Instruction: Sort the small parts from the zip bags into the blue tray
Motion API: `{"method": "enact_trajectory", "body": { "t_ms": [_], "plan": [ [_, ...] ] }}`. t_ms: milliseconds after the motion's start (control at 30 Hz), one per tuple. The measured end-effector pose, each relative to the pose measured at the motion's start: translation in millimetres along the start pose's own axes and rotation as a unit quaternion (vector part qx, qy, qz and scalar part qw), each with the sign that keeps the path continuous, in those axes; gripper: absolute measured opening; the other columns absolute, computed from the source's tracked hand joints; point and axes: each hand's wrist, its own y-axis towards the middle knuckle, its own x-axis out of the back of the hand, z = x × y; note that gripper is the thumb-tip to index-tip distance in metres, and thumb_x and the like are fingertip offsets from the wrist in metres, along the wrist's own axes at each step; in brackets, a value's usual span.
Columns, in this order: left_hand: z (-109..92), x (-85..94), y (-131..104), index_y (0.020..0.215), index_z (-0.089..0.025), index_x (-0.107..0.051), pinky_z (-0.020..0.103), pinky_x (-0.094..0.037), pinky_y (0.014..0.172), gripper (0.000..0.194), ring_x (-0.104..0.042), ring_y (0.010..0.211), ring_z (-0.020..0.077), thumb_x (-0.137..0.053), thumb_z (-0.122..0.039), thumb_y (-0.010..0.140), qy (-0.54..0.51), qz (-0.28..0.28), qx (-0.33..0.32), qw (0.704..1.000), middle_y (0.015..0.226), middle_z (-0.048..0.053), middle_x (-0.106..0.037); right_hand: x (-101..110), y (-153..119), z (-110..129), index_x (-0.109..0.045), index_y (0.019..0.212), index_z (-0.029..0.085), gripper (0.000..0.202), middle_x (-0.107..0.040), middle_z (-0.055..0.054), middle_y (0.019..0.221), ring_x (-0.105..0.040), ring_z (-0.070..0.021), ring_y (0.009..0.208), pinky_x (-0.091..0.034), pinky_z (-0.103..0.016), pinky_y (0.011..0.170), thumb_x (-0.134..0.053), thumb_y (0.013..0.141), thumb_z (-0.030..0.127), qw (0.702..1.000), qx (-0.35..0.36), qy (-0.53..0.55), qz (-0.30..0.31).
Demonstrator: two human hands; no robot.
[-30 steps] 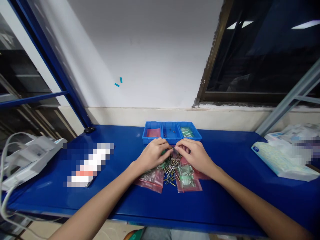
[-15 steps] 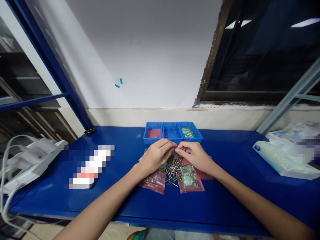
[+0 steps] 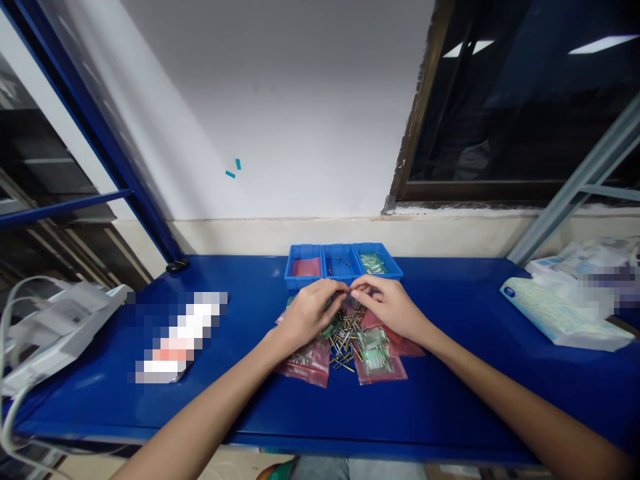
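My left hand (image 3: pixel 311 310) and my right hand (image 3: pixel 389 303) meet fingertip to fingertip above a loose pile of thin silver and brass-coloured metal pins (image 3: pixel 345 340). Both are closed in a pinch; whatever sits between the fingertips is too small and hidden to name. Around the pile lie pink plastic bags: one (image 3: pixel 314 373) below my left hand, and another (image 3: pixel 395 372) at the lower right with a small green-tinted packet (image 3: pixel 376 357) on it. Part of the pile is hidden behind my fingers.
Blue bins (image 3: pixel 324 280) stand behind my hands, holding pink bags (image 3: pixel 306 267), a few metal pieces (image 3: pixel 344 261) and green-white packets (image 3: pixel 373 263). A blurred-out phone-like object (image 3: pixel 183 337) and white cabled device (image 3: pixel 65 327) are left; a tissue pack (image 3: pixel 560 313) is right.
The view has shifted slightly. My right hand's fingers have spread a little from its thumb, while both hands stay together over the pile.
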Motion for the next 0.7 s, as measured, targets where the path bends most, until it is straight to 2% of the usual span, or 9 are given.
{"method": "enact_trajectory", "body": {
  "t_ms": [233,367,467,533,700],
  "plan": [
    [-1.6,-1.0,1.8,0.100,-0.018,-0.063,0.031,-0.054,0.076,0.011,-0.064,0.083,0.0151,-0.054,-0.024,0.099,-0.037,-0.019,0.015,0.999,0.092,0.005,-0.068,-3.4,-4.1,3.9,-0.066,0.087,0.020,0.014,-0.067,0.001,0.074,-0.058,-0.0124,0.064,-0.042,-0.027,0.064,-0.056,0.094,0.027,0.997,0.038,-0.065,0.028],
    [-1.0,1.1,1.5,0.102,-0.018,-0.065,0.031,-0.053,0.081,0.014,-0.060,0.093,0.0162,-0.053,-0.024,0.100,0.022,-0.029,0.004,0.999,0.101,0.007,-0.059,-6.2,-5.0,1.7,-0.064,0.086,0.019,0.017,-0.066,0.000,0.074,-0.058,-0.0131,0.064,-0.043,-0.027,0.063,-0.054,0.095,0.029,0.999,0.014,-0.025,0.041],
    [-0.3,4.2,1.3,0.106,-0.018,-0.065,0.031,-0.052,0.077,0.017,-0.058,0.094,0.0181,-0.051,-0.024,0.100,0.120,-0.004,-0.026,0.992,0.108,0.009,-0.055,-6.8,-4.8,0.9,-0.063,0.085,0.019,0.016,-0.066,-0.001,0.076,-0.060,-0.0142,0.067,-0.046,-0.028,0.065,-0.054,0.093,0.029,0.999,-0.008,0.011,0.037],
    [0.0,6.0,1.1,0.108,-0.018,-0.065,0.032,-0.052,0.074,0.019,-0.056,0.091,0.0189,-0.048,-0.024,0.101,0.167,0.024,-0.045,0.985,0.105,0.009,-0.058,-6.3,-4.8,2.4,-0.063,0.083,0.019,0.015,-0.065,-0.001,0.074,-0.059,-0.0141,0.067,-0.046,-0.028,0.064,-0.054,0.092,0.028,0.999,-0.012,0.011,0.037],
    [0.6,6.4,-0.5,0.106,-0.015,-0.063,0.032,-0.052,0.075,0.019,-0.056,0.085,0.0174,-0.046,-0.022,0.102,0.144,0.044,-0.048,0.988,0.096,0.008,-0.064,-4.5,-5.2,6.7,-0.064,0.084,0.019,0.020,-0.065,0.000,0.073,-0.059,-0.0140,0.067,-0.045,-0.028,0.063,-0.054,0.094,0.033,0.999,0.000,-0.002,0.039]
  ]
}}
